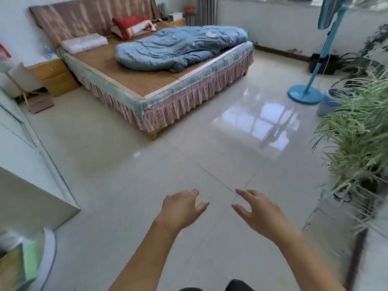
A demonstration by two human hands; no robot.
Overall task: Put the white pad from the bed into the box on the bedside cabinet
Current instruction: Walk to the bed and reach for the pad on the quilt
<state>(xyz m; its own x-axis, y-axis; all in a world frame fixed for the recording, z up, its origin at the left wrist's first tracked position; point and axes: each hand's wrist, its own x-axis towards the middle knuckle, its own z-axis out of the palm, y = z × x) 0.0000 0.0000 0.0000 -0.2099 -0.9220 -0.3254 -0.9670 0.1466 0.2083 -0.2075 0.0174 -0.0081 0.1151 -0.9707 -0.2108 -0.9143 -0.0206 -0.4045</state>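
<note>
Standing well apart from the bed [130, 80], the person is at the approach step. Left hand [180, 208] and right hand [258, 211] are spread, empty, over bare floor. White pad [211, 34] lies on the blue quilt [180, 47] near the bed's far edge. White box [174, 16] sits on the far bedside cabinet [175, 23]. Next move calls for walking round to reach the pad.

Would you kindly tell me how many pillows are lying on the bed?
2: a white pillow at the head's left side, and a red pillow beside it against the headboard. The blue quilt may hide more.
</note>
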